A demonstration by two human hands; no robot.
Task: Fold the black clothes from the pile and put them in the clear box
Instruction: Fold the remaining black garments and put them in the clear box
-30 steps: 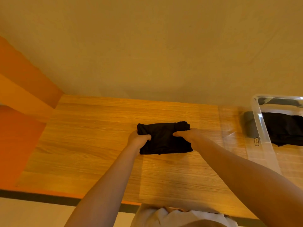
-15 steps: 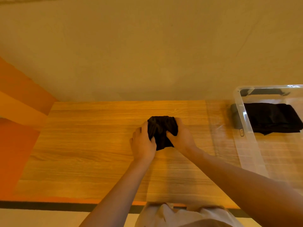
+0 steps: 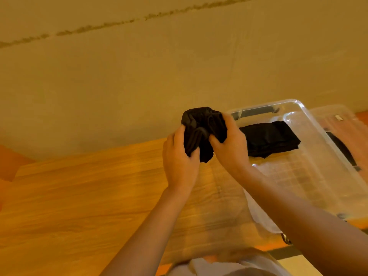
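Note:
A folded black garment (image 3: 201,128) is held up above the wooden table (image 3: 83,192), bunched into a small bundle. My left hand (image 3: 180,160) grips its left lower side with the thumb over the cloth. My right hand (image 3: 231,144) grips its right side. Just to the right stands the clear box (image 3: 318,156), open at the top. Inside it, at the far end, lies another folded black garment (image 3: 270,139). The held bundle hangs beside the box's left rim.
A plain beige wall (image 3: 139,76) rises right behind the table. A clear lid (image 3: 342,124) lies beyond the box on the right. An orange surface (image 3: 10,162) borders the table on the left. My light clothing (image 3: 219,265) shows at the bottom edge.
Both hands folded the black garment smaller on the table, then lifted it and carried it right toward the clear box. The view swung right as well.

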